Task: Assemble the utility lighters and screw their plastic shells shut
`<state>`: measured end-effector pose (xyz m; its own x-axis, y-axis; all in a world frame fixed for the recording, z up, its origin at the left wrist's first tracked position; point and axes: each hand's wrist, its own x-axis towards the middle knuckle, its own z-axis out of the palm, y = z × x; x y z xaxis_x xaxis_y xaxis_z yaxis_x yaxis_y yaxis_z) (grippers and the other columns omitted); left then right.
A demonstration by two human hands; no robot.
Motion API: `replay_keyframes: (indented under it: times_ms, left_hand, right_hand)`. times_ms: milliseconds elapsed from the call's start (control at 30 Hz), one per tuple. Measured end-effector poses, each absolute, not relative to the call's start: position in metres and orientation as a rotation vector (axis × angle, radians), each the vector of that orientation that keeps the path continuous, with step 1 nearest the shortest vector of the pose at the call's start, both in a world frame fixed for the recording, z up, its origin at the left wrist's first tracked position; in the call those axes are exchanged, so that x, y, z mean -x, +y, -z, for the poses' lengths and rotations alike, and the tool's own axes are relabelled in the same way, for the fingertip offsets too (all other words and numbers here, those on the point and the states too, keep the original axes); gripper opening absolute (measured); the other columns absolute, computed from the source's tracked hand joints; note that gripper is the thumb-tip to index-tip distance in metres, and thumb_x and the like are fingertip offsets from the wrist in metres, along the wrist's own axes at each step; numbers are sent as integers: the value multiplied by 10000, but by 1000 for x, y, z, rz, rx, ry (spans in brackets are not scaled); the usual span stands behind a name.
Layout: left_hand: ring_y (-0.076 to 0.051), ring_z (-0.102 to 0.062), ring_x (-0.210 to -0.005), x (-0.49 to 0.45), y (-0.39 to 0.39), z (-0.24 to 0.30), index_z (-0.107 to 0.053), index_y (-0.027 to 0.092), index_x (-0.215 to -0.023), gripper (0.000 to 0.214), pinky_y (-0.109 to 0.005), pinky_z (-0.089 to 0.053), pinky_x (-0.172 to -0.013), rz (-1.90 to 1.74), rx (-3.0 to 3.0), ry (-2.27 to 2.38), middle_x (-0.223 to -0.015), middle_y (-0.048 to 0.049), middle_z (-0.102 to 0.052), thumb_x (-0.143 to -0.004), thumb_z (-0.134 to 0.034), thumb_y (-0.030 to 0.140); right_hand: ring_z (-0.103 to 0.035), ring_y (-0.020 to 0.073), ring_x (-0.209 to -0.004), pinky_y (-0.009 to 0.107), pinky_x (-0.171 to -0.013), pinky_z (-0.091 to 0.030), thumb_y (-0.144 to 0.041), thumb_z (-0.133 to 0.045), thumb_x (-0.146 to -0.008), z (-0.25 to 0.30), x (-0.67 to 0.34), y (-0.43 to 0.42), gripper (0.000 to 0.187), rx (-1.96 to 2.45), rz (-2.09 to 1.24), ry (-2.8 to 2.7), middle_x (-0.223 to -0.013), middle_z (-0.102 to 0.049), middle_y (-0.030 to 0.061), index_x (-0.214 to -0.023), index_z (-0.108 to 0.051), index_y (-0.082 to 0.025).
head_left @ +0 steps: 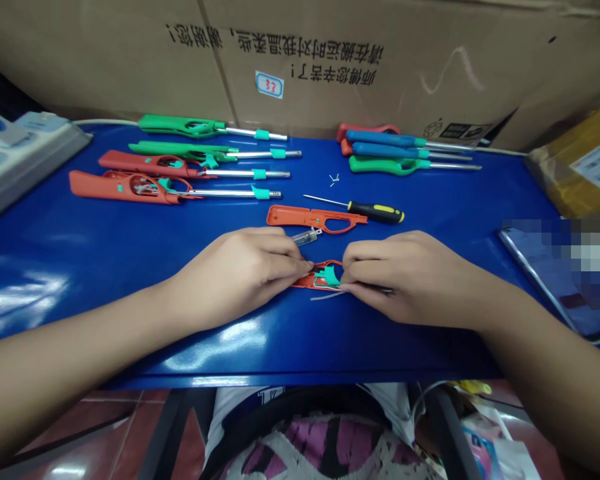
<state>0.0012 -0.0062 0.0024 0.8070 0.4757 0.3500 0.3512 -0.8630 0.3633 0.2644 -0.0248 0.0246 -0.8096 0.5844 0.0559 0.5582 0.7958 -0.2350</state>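
Observation:
On the blue tabletop lies an orange half of a long-nosed gas lighter's casing (304,283), with a teal trigger (328,275) and a thin wire in it. My left hand (247,263) is closed on its left end, fingertips pinched together. My right hand (393,273) pinches the right end near the trigger; what lies under its fingers is mostly hidden. A thin pale tube (324,296) sticks out below the casing. Just behind my left fingers sits a clear fuel tank (306,237) with a metal tip, partly covered. The matching orange casing half (290,217) rests farther back.
A black-and-yellow screwdriver (377,212) and several small screws (334,179) lie beyond my hands. Opened lighters (130,187) are lined up at back left, closed ones (385,148) at back right. A cardboard box (300,67) bounds the rear; a phone (555,287) lies right, a power strip (35,153) left.

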Motion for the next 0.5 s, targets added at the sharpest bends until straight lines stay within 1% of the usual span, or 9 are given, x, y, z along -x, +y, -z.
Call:
replay_keyframes:
  times_ms: [133,233,400,500]
  left_hand:
    - [-189,-693,-881,-2,-8,-7,-753,147,-1008,213,-322,-539,-799,-577,-2790,644,-951,-60,-753,-1023,-559,232]
    - [-224,-681,-946,-2,-11,-14,-740,167,-1099,246,-367,-528,-815,-440,-2927,680,-1010,-57,-759,-1039,-524,268]
    - [-250,-663,-999,0,-17,-21,-700,175,-1193,329,-394,-512,-797,-253,-3036,693,-1091,-71,-739,-1030,-526,402]
    - [-245,-660,-992,0,-18,-19,-701,175,-1189,302,-389,-513,-783,-245,-3083,707,-1088,-63,-733,-1045,-504,352]
  right_hand:
    - [-586,119,-771,275,-639,-359,-207,-621,-947,-27,-263,-23,115,1109,-677,-2688,-890,-671,-15,-850,-682,-201]
    - [-564,113,-747,259,-647,-374,-194,-676,-909,-27,-263,-20,84,1132,-793,-2580,-846,-664,-13,-826,-679,-194]
    - [-496,92,-626,251,-591,-360,-279,-787,-836,-24,-264,-15,175,1262,-805,-2469,-717,-620,-35,-746,-670,-185]
    - [-467,82,-571,245,-559,-355,-336,-827,-792,-21,-264,-12,228,1363,-885,-2388,-652,-583,-52,-733,-665,-187]
